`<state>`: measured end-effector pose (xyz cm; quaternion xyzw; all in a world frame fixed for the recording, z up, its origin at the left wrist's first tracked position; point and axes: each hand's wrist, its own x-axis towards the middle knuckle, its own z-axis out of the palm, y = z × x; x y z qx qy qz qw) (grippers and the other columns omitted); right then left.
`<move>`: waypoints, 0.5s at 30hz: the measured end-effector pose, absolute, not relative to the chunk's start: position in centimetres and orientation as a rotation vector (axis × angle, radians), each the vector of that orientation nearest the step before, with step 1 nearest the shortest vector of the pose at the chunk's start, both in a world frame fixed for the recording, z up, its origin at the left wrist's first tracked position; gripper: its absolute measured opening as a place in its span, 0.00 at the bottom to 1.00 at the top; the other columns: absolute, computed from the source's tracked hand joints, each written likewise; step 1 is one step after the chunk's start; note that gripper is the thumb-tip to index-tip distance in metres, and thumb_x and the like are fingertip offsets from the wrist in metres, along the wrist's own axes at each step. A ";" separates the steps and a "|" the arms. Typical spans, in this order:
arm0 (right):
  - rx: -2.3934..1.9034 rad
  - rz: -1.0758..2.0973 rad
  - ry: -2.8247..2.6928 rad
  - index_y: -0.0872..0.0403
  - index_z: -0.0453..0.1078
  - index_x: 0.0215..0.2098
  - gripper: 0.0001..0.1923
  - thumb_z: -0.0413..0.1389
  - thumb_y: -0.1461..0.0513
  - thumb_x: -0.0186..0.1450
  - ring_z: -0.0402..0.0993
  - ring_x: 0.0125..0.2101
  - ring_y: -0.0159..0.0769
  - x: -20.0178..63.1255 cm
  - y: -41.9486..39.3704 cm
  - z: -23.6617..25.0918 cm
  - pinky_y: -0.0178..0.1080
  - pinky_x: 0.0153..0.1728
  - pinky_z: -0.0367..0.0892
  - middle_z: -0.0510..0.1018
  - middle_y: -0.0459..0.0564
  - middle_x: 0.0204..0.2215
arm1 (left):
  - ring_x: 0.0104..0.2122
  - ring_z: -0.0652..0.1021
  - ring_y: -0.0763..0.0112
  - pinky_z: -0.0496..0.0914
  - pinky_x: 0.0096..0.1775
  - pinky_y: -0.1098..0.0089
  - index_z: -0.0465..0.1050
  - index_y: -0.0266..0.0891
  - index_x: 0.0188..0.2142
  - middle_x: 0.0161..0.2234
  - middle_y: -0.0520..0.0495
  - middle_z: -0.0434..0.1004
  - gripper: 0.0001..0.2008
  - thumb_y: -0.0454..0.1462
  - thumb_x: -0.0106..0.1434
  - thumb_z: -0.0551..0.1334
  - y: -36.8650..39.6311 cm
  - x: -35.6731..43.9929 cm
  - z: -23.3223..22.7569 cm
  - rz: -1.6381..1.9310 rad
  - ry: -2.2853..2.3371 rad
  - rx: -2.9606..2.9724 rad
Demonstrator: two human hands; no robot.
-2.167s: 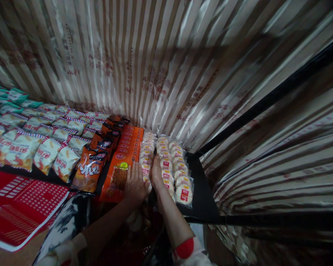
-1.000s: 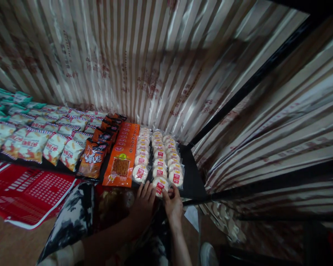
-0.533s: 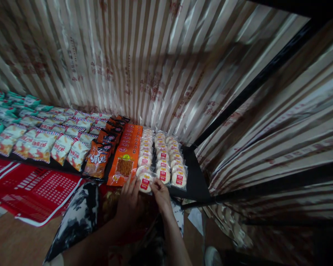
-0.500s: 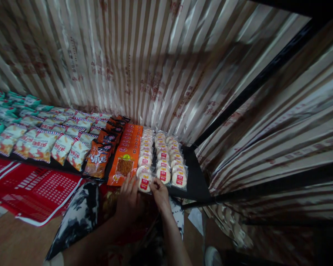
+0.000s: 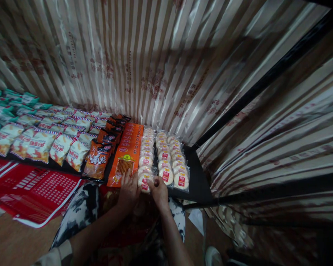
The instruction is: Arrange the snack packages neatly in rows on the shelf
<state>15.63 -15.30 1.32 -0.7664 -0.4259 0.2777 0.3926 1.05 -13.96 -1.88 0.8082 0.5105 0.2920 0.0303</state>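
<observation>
Round white rice crackers in clear packets with red labels stand in three rows at the right end of a black shelf (image 5: 195, 173). My right hand (image 5: 159, 194) has thumb and forefinger closed on the right edge of the front cracker packet (image 5: 144, 181) of the left row. Beside it my left hand (image 5: 128, 191) lies with its fingers stretched out over the lower edge of a flat orange snack pack (image 5: 127, 147). Its thumb is close to the cracker packet's left side; contact there is unclear. The middle row (image 5: 165, 175) and right row (image 5: 181, 181) stand apart from my hands.
Dark orange snack bags (image 5: 96, 160), white snack bags (image 5: 39, 146) and green bags (image 5: 2, 107) line the shelf leftward. Below stands a red basket (image 5: 44, 192). Striped wrapping sheet (image 5: 113, 55) hangs behind, and a black diagonal bar (image 5: 255, 85) crosses the right side.
My left hand's fingers have moved slightly up onto the orange pack. The right hand stays at the front cracker packet, which sits a little differently. The view has shifted slightly.
</observation>
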 end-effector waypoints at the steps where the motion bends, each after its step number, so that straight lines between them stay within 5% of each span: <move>1: -1.912 0.720 -1.059 0.53 0.68 0.33 0.14 0.56 0.53 0.53 0.70 0.27 0.35 15.8 -15.2 1.1 0.36 0.31 0.65 0.74 0.45 0.26 | 0.61 0.60 0.49 0.56 0.58 0.48 0.62 0.30 0.58 0.55 0.37 0.70 0.27 0.45 0.68 0.45 -14.0 1.1 -1.9 0.896 1.573 2.487; 15: -1.942 0.624 -1.156 0.52 0.69 0.36 0.13 0.54 0.53 0.57 0.74 0.30 0.38 16.2 -13.5 2.8 0.37 0.32 0.66 0.78 0.48 0.28 | 0.62 0.57 0.50 0.56 0.57 0.47 0.62 0.30 0.57 0.56 0.37 0.69 0.24 0.41 0.67 0.48 -13.4 1.9 -1.2 0.923 1.577 2.520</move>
